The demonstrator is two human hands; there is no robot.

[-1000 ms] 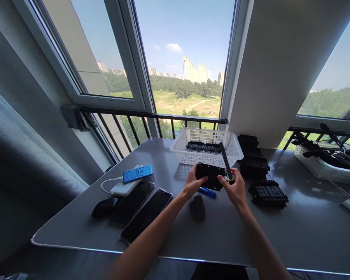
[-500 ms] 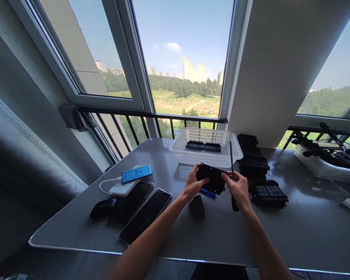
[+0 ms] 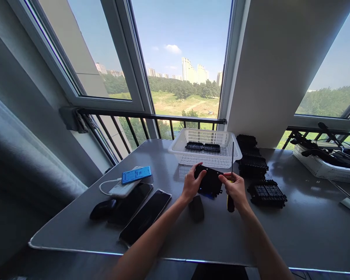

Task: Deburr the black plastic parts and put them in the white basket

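A flat black plastic panel point(image 3: 210, 182) with small holes along its edge is held up between my two hands above the table. My left hand point(image 3: 192, 182) grips its left side, thumb across the face. At the right edge, my right hand point(image 3: 235, 188) pinches the panel and also keeps a screwdriver point(image 3: 230, 202) in its fingers. The screwdriver stands upright, shaft up, its handle yellow and black. Below the panel, a blue object point(image 3: 207, 195) is mostly hidden. A dark block point(image 3: 196, 209) lies on the table near my left wrist.
Behind my hands is a white basket point(image 3: 181, 157) holding black plastic parts point(image 3: 202, 147). Stacked black parts point(image 3: 253, 165) and a single one point(image 3: 267, 193) lie right. Phones point(image 3: 146, 216), a mouse point(image 3: 102, 209) and a power bank point(image 3: 124, 189) occupy the left. Another basket point(image 3: 317, 167) stands far right.
The panel has tilted and shifted slightly left, and my left thumb has moved up its face. The screwdriver has turned in my right hand, showing its yellow handle more.
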